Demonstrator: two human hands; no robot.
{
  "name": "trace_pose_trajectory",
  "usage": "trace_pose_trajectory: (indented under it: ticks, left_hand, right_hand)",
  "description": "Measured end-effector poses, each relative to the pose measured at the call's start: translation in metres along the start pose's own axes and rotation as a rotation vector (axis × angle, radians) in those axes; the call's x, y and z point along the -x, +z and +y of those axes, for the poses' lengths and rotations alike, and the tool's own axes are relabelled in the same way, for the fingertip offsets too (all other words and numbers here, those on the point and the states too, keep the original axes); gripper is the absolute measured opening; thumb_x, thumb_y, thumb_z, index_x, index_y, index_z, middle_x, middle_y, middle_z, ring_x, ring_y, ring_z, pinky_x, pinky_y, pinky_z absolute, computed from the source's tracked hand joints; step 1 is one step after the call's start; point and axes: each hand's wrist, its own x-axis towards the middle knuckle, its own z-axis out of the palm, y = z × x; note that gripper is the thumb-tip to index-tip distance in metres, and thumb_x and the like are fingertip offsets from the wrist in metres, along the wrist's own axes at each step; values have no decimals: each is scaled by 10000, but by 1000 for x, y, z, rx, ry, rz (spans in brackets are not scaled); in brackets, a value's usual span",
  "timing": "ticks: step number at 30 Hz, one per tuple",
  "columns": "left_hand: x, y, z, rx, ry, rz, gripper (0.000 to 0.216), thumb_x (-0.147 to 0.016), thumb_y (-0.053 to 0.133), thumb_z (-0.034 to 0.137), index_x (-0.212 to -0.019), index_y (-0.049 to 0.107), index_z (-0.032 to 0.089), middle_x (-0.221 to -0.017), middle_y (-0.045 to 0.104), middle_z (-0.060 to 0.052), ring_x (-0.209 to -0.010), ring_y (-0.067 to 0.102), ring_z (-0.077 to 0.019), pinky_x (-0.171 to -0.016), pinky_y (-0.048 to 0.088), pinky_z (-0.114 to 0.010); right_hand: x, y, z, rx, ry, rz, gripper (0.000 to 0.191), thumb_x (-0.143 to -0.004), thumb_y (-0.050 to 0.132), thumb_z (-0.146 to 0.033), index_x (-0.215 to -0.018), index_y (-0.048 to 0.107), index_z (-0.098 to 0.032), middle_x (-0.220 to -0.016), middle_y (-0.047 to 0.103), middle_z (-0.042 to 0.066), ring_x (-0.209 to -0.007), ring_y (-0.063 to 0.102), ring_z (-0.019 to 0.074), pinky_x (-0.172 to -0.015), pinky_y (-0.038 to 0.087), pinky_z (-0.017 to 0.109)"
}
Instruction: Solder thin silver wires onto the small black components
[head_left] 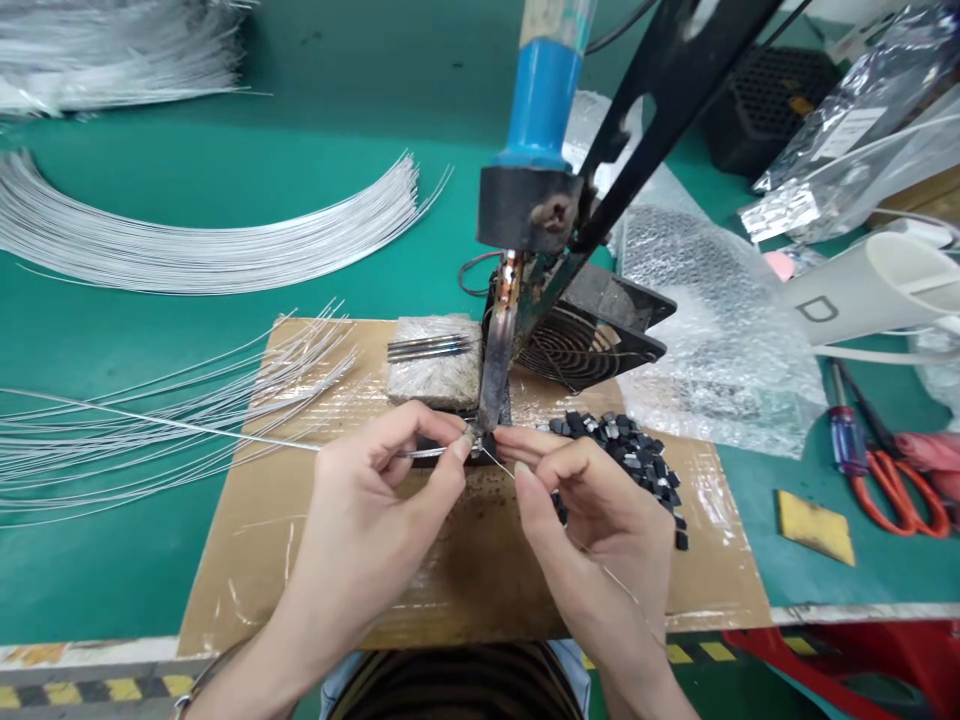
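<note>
My left hand (382, 510) pinches the end of a thin white cable (285, 442) between thumb and forefinger, right at the tip of the soldering iron. The cable trails off to the left. My right hand (600, 520) is closed on a thin solder wire (499, 463), whose end reaches the same spot and whose tail runs over the palm. A soldering iron with a blue handle (541, 110) is clamped upright, tip down, above my fingertips. Fingers mostly hide the small part at the tip. Small black connector pieces (630, 450) lie heaped beside my right hand.
Loose white cables (150, 440) and a curved cable bundle (225, 250) lie left. Behind the iron are a black fan (592, 335) and a wrapped block (431, 375) bearing metal rods. Bubble wrap (690, 300), orange-handled scissors (896, 495) and a yellow sponge (815, 527) are right.
</note>
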Motion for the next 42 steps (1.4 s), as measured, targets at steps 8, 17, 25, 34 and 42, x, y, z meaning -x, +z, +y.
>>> trace_pose_trajectory:
  ticks: [8,17,25,34,42]
  left_hand:
    - [-2,0,1,17,-11,13,89,-874,733,204,-793,734,241,-833,776,40,-768,721,-136,-660,516,-212]
    - [-2,0,1,26,-5,18,76,-872,735,195,-804,739,230,-870,792,18,-769,728,-150,-638,514,-229]
    - [-2,1,2,58,4,17,103,-873,728,170,-791,741,231,-874,799,19,-785,744,-139,-705,548,-215]
    - [-1,1,2,45,-1,28,94,-873,737,190,-792,747,236,-879,795,20,-809,744,-141,-709,541,-215]
    - [-2,0,1,41,-7,29,76,-870,742,209,-797,750,223,-929,810,-13,-837,757,-168,-729,556,-244]
  right_hand:
    - [-1,1,-2,1,-24,9,228,-933,683,-143,-749,599,-248,-1109,824,42,-1164,756,232,-1077,546,412]
    - [-2,1,-2,2,-29,16,221,-934,680,-138,-756,605,-245,-1139,823,67,-1158,759,257,-1067,557,447]
    - [-1,1,-2,-20,-26,13,218,-944,676,-147,-762,610,-249,-1135,820,54,-1165,754,244,-1072,553,435]
    - [-2,2,-4,-20,-25,18,222,-936,683,-146,-752,613,-248,-1128,822,40,-1149,758,229,-1067,549,413]
    - [-2,2,-3,1,-27,22,214,-937,689,-162,-755,613,-245,-1123,825,65,-1145,763,252,-1059,569,436]
